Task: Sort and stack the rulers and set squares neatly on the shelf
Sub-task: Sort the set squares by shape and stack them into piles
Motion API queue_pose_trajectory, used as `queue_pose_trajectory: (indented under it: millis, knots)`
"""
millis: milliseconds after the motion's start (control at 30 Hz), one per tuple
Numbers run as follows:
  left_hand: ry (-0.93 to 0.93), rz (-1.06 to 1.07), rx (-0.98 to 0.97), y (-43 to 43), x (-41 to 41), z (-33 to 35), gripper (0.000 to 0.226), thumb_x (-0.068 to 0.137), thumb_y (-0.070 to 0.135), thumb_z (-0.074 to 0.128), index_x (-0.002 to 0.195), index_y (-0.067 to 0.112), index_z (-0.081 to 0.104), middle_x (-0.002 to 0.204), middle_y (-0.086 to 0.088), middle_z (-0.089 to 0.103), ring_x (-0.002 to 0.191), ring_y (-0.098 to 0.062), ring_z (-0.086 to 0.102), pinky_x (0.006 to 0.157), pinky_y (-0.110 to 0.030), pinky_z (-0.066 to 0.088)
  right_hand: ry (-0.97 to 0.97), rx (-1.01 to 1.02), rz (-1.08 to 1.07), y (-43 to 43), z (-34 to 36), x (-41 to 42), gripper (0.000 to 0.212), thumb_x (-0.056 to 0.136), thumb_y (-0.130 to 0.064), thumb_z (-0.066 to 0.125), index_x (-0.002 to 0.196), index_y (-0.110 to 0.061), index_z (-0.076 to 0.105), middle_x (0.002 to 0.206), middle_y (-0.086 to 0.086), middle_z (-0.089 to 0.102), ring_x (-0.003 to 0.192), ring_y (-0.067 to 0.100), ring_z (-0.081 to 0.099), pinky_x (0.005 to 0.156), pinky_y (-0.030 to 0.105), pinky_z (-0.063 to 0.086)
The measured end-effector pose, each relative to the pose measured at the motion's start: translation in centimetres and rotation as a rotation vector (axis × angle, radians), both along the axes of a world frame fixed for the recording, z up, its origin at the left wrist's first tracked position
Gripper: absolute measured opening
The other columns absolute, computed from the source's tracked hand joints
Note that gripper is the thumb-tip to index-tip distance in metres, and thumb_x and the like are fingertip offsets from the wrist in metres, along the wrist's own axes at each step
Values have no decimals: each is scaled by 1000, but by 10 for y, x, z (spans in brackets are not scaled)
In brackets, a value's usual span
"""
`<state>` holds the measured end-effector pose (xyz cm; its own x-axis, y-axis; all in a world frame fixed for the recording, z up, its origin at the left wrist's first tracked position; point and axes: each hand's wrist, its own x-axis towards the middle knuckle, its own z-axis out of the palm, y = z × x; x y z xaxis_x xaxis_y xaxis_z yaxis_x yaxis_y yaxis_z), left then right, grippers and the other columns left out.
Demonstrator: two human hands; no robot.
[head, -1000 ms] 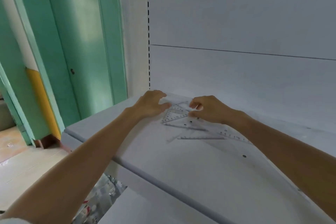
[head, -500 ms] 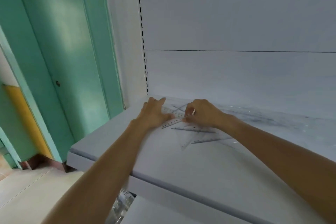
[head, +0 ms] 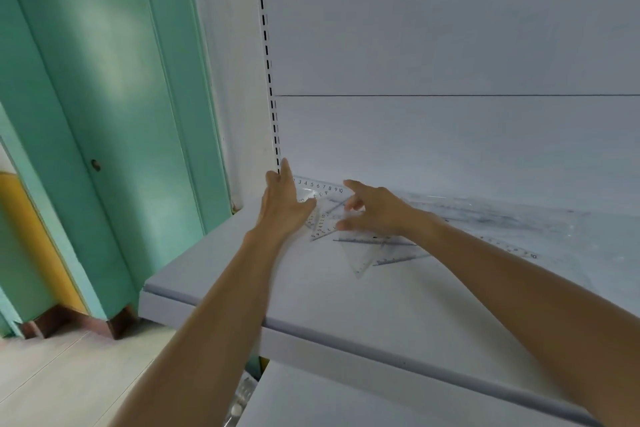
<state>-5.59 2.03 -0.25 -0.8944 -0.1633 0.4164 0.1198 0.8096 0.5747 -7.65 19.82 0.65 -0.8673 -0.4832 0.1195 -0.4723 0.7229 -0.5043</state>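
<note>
Several clear plastic rulers and set squares lie in a loose overlapping pile on the white shelf (head: 242,277). A clear ruler (head: 320,186) with printed numbers leans near the back wall. My left hand (head: 282,208) rests at its left end with straight fingers pointing up at the back corner. My right hand (head: 375,210) hovers over the pile with fingers spread, holding nothing, its outline blurred. A small set square (head: 323,226) lies between my hands. A larger set square (head: 363,258) points toward the front edge. Another ruler (head: 509,246) stretches right, beyond my right forearm.
A white back panel (head: 450,45) and a slotted upright (head: 267,55) close off the shelf's rear and left corner. A green door (head: 104,114) stands to the left. A lower white shelf (head: 346,402) sits below, with small packaged items (head: 239,402) at its left edge.
My left hand has reached farther back to the corner with its fingers straightened. My right hand has opened from curled fingers and lifted off the pile. The numbered ruler now leans at the back.
</note>
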Motion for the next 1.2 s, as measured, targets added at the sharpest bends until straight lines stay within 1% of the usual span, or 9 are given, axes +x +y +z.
queue_pose_trajectory:
  millis: [133, 233, 433, 633, 733, 833, 1000, 1100, 1200]
  knots:
    - [36, 4, 7, 2, 2, 0, 91, 87, 22, 60, 147, 15, -8, 129, -15, 32, 117, -28, 43, 90, -32, 35, 62, 11, -34, -9, 4, 4, 90, 76, -32, 74, 145, -13, 20, 103, 6, 66, 101, 21, 58, 89, 33, 47]
    - [78, 24, 19, 6, 3, 2, 88, 90, 16, 57, 147, 16, -9, 126, -17, 35, 115, -30, 46, 93, -36, 37, -10, 2, -36, -8, 7, 7, 96, 77, -28, 74, 148, -15, 10, 116, 9, 63, 109, 23, 56, 91, 30, 44]
    - [156, 122, 91, 10, 10, 2, 77, 91, -1, 42, 147, 21, -4, 114, -15, 45, 81, -18, 43, 70, -31, 32, -74, 27, -37, -10, 10, 4, 98, 77, -28, 73, 148, -17, 8, 118, 6, 59, 113, 21, 51, 95, 29, 39]
    - [189, 250, 105, 5, 9, 4, 53, 92, 1, 40, 141, 15, 23, 120, -16, 47, 94, -33, 55, 69, -37, 35, -180, 49, -46, -13, 16, 2, 108, 69, -30, 80, 147, -13, 8, 112, 5, 54, 112, 21, 49, 101, 38, 39]
    - [298, 310, 157, 0, 9, 6, 45, 94, 5, 41, 137, 11, 31, 121, -17, 45, 83, -27, 52, 68, -33, 35, -167, 45, -49, -12, 20, 4, 86, 70, -28, 80, 138, -7, 31, 106, 0, 53, 109, 21, 50, 98, 36, 40]
    - [295, 289, 245, -1, 7, 6, 65, 89, 27, 54, 143, 11, 21, 128, -15, 38, 97, -25, 51, 74, -30, 34, -141, 84, -14, -16, 26, 8, 37, 72, -21, 77, 106, -12, 64, 84, -11, 52, 97, 14, 49, 83, 26, 38]
    - [319, 219, 211, 3, 9, 4, 83, 81, 19, 64, 147, 14, 13, 126, -13, 38, 95, -23, 49, 76, -27, 34, -47, -142, -85, -20, 30, 9, 9, 72, -10, 72, 72, -16, 65, 71, -13, 54, 76, 7, 51, 56, 13, 34]
    - [353, 126, 262, 5, 9, 5, 77, 86, 20, 62, 146, 15, 15, 124, -13, 40, 87, -26, 55, 76, -29, 40, 50, -259, -140, -19, 26, 15, 4, 76, -12, 71, 75, -13, 67, 68, -10, 55, 63, 0, 49, 48, 7, 35]
    - [329, 50, 310, 10, 9, 6, 73, 85, 34, 62, 145, 20, 22, 124, -9, 43, 69, -7, 51, 76, -30, 43, 196, -284, -177, -5, 27, 26, 4, 85, -10, 60, 84, -11, 63, 78, -3, 59, 70, 10, 56, 54, 11, 42]
